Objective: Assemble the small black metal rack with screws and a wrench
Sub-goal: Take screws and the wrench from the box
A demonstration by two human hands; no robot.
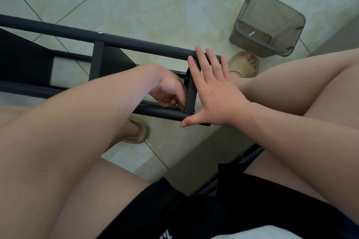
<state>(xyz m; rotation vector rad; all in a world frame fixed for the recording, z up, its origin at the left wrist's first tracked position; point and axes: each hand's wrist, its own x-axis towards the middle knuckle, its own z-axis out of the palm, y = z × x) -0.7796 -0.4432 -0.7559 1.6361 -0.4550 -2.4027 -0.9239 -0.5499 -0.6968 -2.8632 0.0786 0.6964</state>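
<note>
Your right hand (211, 91) presses flat, fingers straight, on the black rack (136, 46) end. Your left hand (169, 91) curls by its crossbar (190, 93); grip unclear.

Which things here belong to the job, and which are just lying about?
Job: black rack; screw in its top rail; left hand, curled at the crossbar; right hand, flat against it.
Just about: grey plastic tub; beige slippers.
</note>
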